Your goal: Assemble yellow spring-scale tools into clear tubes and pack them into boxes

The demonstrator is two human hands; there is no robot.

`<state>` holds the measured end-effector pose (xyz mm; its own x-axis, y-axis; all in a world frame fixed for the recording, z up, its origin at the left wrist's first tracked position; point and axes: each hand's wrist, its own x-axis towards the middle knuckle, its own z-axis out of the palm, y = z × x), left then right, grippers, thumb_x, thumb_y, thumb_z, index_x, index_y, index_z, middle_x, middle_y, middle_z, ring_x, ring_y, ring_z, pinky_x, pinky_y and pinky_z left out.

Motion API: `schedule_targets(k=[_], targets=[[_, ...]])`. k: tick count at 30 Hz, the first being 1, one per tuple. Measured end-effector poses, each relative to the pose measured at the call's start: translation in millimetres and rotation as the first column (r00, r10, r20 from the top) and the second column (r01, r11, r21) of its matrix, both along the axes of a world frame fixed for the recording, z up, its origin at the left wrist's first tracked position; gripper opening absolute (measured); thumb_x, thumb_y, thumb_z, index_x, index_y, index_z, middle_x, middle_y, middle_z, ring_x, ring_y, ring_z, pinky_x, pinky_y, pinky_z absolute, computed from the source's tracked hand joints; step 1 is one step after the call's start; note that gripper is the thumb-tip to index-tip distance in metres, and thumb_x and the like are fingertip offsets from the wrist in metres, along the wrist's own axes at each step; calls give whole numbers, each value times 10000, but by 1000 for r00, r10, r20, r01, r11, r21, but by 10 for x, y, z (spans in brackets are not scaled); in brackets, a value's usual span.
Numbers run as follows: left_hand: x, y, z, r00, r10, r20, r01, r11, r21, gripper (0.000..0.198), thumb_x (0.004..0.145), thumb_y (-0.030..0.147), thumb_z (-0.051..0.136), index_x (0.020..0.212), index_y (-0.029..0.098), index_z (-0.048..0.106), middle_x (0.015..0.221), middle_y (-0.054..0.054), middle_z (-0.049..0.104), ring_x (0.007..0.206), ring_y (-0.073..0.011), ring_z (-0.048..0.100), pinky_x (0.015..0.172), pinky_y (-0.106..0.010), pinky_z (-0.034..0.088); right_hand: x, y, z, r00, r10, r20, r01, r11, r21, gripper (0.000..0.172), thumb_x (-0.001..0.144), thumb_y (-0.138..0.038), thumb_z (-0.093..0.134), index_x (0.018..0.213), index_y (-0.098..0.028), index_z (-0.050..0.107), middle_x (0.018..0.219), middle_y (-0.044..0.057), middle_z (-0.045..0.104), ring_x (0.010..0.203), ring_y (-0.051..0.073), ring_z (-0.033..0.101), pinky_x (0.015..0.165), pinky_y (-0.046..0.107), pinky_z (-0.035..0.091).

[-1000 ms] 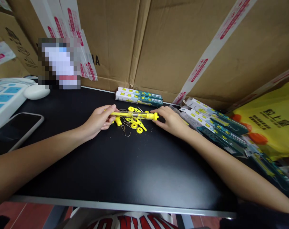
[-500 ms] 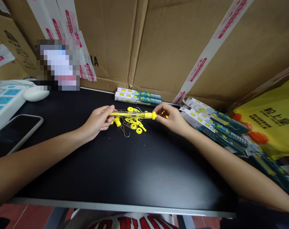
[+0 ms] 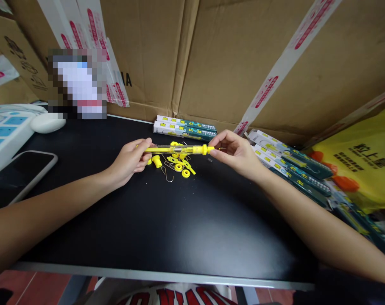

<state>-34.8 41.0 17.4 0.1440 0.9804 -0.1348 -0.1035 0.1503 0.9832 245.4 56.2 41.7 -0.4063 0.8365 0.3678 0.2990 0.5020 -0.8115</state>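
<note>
A clear tube with yellow parts inside (image 3: 179,150) is held level above the black table. My left hand (image 3: 133,161) is closed round its left end. At the tube's right end, the thumb and index finger of my right hand (image 3: 233,154) pinch a small yellow end piece, with the other fingers curled. Below and behind the tube lies a loose pile of yellow plastic parts, including a yellow ring (image 3: 185,173), a yellow cap (image 3: 156,161) and a bent metal hook (image 3: 167,174). A small spring (image 3: 210,159) shows near my right fingertips.
Printed narrow boxes (image 3: 184,130) lie at the back, and more boxes (image 3: 291,167) to the right beside a yellow bag (image 3: 361,156). On the left are a phone (image 3: 20,176), a white power strip (image 3: 8,129) and a white mouse (image 3: 48,123). Cardboard (image 3: 237,55) stands behind the table (image 3: 167,237).
My right hand has shifted slightly right and up, its fingertips now on a yellow piece projecting past the tube's collar. The spring near them has come into view. My left hand keeps its hold.
</note>
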Motion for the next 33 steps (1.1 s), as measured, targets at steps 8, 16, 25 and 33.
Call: schedule_targets(k=[8, 16, 25, 33], targets=[[-6, -5, -6, 1000, -7, -11, 7, 1000, 13, 228, 938, 370, 493, 869, 160, 546, 554, 77, 372, 358, -6, 244, 332, -123, 163, -4, -9, 0, 1000, -5, 2, 5, 1000, 10, 266, 775, -403, 714, 828, -208, 541, 807, 3, 575, 706, 124, 536, 610, 264, 466], [4, -11, 4, 1000, -3, 2, 3, 1000, 5, 223, 946, 355, 485, 866, 156, 545, 546, 76, 371, 360, -6, 238, 336, -129, 154, -14, -29, 4, 1000, 2, 5, -2, 1000, 14, 266, 781, -404, 719, 831, -209, 545, 817, 6, 581, 711, 126, 543, 627, 270, 465], [-7, 5, -17, 1000, -17, -7, 17, 1000, 16, 220, 939, 364, 496, 864, 162, 543, 548, 76, 374, 361, -5, 244, 338, -130, 158, -57, -62, -4, 1000, 17, -11, -18, 1000, -25, 249, 832, -402, 677, 851, -194, 542, 752, -8, 594, 602, 89, 509, 545, 235, 422], [-6, 4, -9, 1000, -15, -13, 15, 1000, 9, 228, 948, 361, 481, 870, 158, 548, 547, 75, 373, 360, -2, 245, 337, -126, 155, -70, -76, -2, 996, 68, -62, -74, 991, -111, 242, 849, -378, 665, 903, -196, 515, 770, 1, 610, 607, 87, 523, 523, 223, 419]])
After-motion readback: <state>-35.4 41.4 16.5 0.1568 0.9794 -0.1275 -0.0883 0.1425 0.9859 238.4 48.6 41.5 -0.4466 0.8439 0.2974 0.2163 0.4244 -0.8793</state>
